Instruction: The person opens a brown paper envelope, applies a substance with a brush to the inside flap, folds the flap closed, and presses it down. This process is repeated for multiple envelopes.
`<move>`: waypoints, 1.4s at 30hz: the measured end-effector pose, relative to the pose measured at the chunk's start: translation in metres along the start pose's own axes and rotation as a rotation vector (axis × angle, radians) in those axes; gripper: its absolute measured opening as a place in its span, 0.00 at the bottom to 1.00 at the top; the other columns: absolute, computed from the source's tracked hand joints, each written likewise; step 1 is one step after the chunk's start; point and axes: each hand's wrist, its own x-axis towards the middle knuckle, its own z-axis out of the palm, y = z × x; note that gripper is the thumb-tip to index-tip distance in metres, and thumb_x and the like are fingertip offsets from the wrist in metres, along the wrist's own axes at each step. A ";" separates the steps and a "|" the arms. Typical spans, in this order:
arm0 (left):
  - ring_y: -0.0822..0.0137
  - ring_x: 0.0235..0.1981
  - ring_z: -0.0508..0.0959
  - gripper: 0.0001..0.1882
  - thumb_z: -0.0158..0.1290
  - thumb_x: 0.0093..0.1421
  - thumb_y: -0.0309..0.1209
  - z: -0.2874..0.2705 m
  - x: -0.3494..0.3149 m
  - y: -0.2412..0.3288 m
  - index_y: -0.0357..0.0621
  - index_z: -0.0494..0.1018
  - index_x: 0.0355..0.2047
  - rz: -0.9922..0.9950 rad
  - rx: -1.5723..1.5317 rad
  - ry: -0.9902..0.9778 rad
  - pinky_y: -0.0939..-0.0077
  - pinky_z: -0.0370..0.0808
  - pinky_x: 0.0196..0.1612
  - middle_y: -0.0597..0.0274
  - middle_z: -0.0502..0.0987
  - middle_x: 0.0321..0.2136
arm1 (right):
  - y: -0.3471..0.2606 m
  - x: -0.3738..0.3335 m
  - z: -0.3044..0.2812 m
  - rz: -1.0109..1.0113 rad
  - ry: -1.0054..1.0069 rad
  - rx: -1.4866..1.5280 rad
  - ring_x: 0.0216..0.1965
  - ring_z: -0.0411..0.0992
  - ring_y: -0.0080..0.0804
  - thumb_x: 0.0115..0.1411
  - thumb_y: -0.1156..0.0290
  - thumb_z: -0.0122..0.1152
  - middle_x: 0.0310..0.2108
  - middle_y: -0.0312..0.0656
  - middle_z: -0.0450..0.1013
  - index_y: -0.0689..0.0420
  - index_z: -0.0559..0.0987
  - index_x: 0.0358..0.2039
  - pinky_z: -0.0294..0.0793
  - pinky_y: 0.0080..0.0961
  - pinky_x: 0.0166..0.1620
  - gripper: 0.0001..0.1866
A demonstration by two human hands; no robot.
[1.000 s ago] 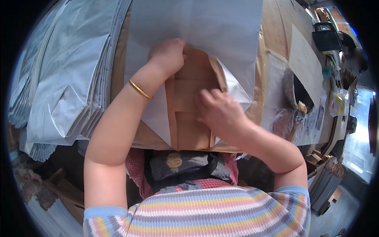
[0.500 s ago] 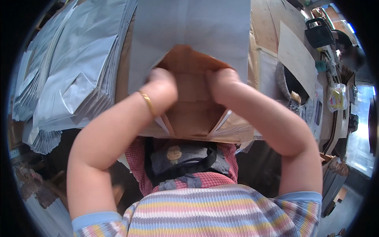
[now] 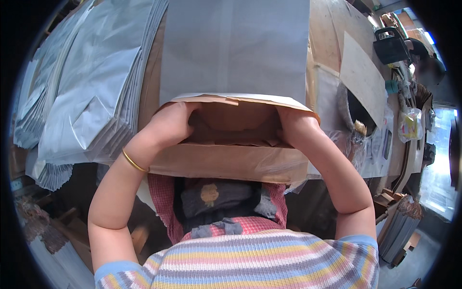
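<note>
A large paper bag [image 3: 233, 53], greyish white outside and brown inside, lies flat before me with its near end spread into a wide mouth. My left hand [image 3: 174, 123] reaches into the left corner of that mouth, its fingers curving inward and mostly hidden by shadow and paper. Into the right corner goes my right hand [image 3: 297, 126], partly under the upper rim, fingertips out of sight. Both touch the bag's inner sides; whether they pinch the paper does not show. Folded brown layers lie between them.
Fanned stacks of silvery-white bags [image 3: 91, 91] lie at left. On the right are a pale board [image 3: 362, 77], a brush [image 3: 359, 129], a dark box-shaped thing with a handle [image 3: 391, 47] and a clear plastic bag [image 3: 410, 126]. More bundles [image 3: 399, 231] stand below, lower right.
The bag's end was raised in a peak with brown flaps showing; now its rim is a low, wide oval. My hands have moved apart and slightly toward me.
</note>
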 end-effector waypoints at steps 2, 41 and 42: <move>0.53 0.49 0.75 0.23 0.52 0.47 0.19 -0.006 0.008 -0.001 0.41 0.75 0.47 0.044 -0.124 -0.065 0.66 0.72 0.52 0.51 0.75 0.48 | 0.010 0.000 -0.007 -0.139 0.019 -0.014 0.44 0.73 0.50 0.43 0.71 0.67 0.43 0.52 0.72 0.58 0.73 0.47 0.74 0.38 0.47 0.27; 0.43 0.56 0.66 0.27 0.66 0.37 0.31 0.004 0.013 0.028 0.35 0.71 0.38 0.047 0.110 -0.075 0.61 0.66 0.58 0.43 0.64 0.52 | 0.201 -0.127 0.016 0.603 0.835 1.105 0.26 0.72 0.17 0.56 0.70 0.68 0.23 0.35 0.77 0.65 0.82 0.31 0.72 0.17 0.31 0.10; 0.42 0.57 0.64 0.27 0.66 0.37 0.31 0.010 0.006 0.026 0.35 0.71 0.39 0.067 0.179 -0.037 0.60 0.65 0.60 0.42 0.63 0.54 | 0.204 -0.117 0.017 0.698 0.803 1.068 0.25 0.71 0.18 0.56 0.70 0.68 0.24 0.35 0.77 0.65 0.82 0.31 0.71 0.17 0.31 0.10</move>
